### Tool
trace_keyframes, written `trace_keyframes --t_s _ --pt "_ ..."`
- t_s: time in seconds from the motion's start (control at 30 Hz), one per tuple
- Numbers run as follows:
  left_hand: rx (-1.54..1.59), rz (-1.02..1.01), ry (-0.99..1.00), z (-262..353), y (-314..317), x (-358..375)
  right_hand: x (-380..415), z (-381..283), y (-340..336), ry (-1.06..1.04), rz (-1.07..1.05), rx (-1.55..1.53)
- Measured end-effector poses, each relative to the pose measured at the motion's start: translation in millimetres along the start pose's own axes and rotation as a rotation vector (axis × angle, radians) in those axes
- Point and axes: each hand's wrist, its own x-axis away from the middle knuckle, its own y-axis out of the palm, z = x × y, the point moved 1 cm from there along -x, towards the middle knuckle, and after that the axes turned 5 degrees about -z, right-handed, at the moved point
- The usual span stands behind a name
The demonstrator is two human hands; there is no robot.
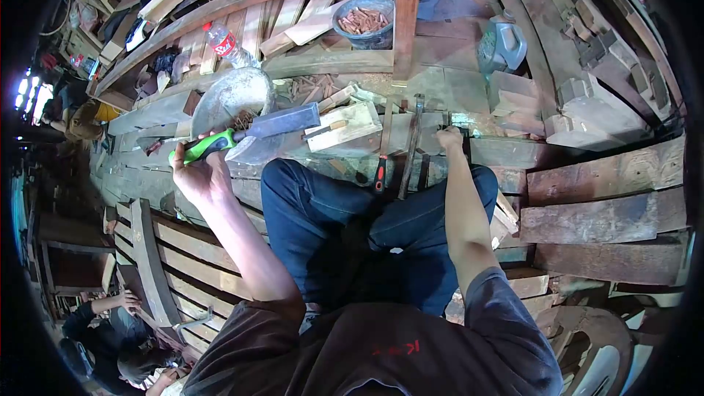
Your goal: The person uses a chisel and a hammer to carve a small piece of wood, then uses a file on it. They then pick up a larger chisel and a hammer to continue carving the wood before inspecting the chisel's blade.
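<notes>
Raised at the left, my left hand (198,176) is closed around the green and black handle of a wide-bladed chisel (282,122). The blade points right, toward a pale wooden block (356,123) with a narrow slot in its top. My right hand (450,139) is a fist at the far edge of the bench, beside a dark metal piece; what it grips is mostly hidden. Between my hands lie a tool with a red and black handle (380,174) and a long metal bar (412,148). Behind the chisel stands a grey-white bucket (253,92), tilted toward me.
A bottle with a red label (224,44), a tub of wood chips (364,22) and a blue-grey jug (503,44) stand farther back. Stacked boards (601,176) lie at the right. Another person (121,337) sits low at the left.
</notes>
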Motion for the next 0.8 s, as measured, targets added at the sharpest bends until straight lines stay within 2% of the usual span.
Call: trace_keyframes --t_s 0.1,0.2,0.27,0.47,0.5,0.6,0.73,0.8 --pt "0.03 -0.023 -0.01 5 -8 -5 1 4 6 0.034 0.156 -0.111" --pt "0.033 -0.035 -0.004 9 -12 -8 -30 15 18 0.039 0.292 -0.047" --pt "0.026 -0.023 0.005 6 -3 -1 -2 0 6 0.044 0.345 -0.039" --pt "0.038 -0.035 0.031 2 6 6 -13 7 11 -0.102 0.268 -0.031" --pt "0.044 -0.039 0.034 1 10 8 -9 4 11 -0.099 0.321 -0.006" --pt "0.031 -0.012 0.054 -1 13 9 5 -1 4 -0.169 0.299 0.002" --pt "0.055 -0.014 0.038 -5 19 16 33 -14 -14 -0.162 0.394 -0.199" --pt "0.035 -0.013 0.058 -7 20 19 44 -21 -25 -0.243 0.4 -0.347"
